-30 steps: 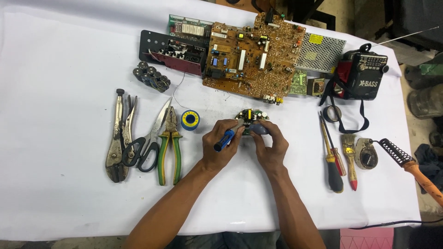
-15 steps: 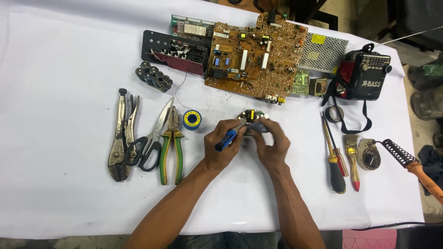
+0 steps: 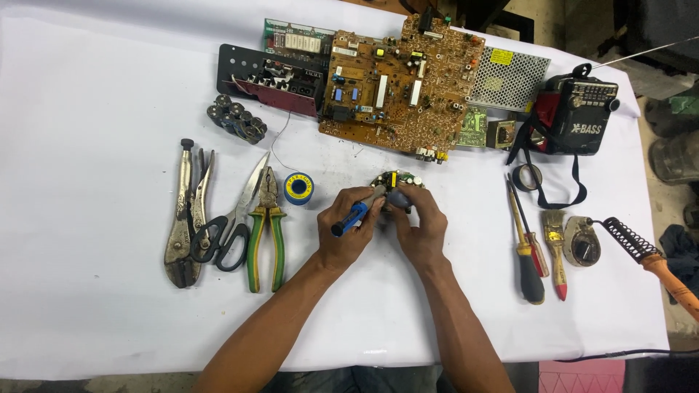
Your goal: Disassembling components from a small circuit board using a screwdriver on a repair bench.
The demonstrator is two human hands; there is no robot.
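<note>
The fingers (image 3: 399, 207) hide most of what seems a small round board (image 3: 397, 180).

Bright even overhead light, soft short shadows, white tablecloth (image 3: 95, 291) slightly glaring, sharp focus, mild edge distortion

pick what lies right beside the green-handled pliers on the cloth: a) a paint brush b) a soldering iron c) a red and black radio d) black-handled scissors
d: the black-handled scissors lie just left of the green-handled pliers, their blades alongside the pliers' head, while the brush, radio and soldering iron sit far over on the other side of the table.
</note>
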